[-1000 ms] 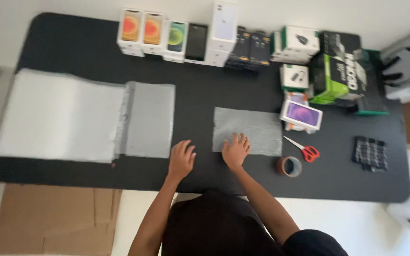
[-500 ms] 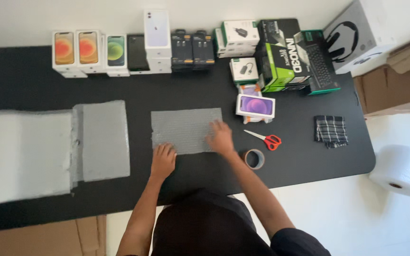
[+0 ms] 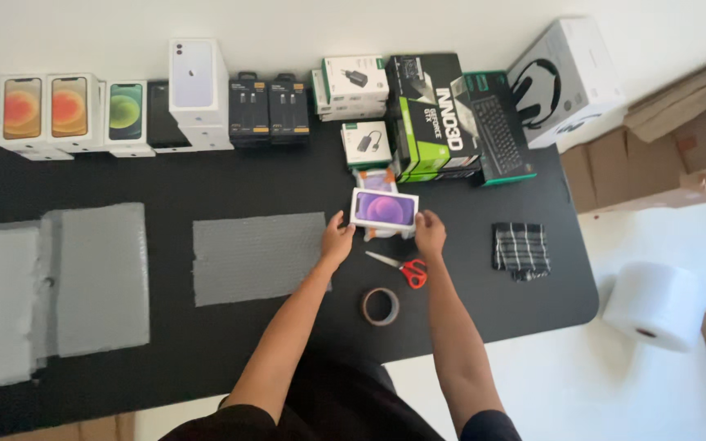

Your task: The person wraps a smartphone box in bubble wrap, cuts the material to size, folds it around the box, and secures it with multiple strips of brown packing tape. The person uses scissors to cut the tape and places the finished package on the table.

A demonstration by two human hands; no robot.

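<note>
Head view, two hands (image 3: 337, 242) (image 3: 430, 233), one purple box (image 3: 384, 209)

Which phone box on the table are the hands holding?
The purple-fronted box, flat between left hand and right hand. The others stand untouched in the back row.

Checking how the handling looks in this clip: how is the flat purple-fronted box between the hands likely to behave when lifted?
The purple box looks like rigid card with square edges, so it probably stays stiff. The left hand and right hand touch opposite ends, which should keep it level. Its smooth surface may be slightly slippery. Being flat, it seems unlikely to roll.
</note>
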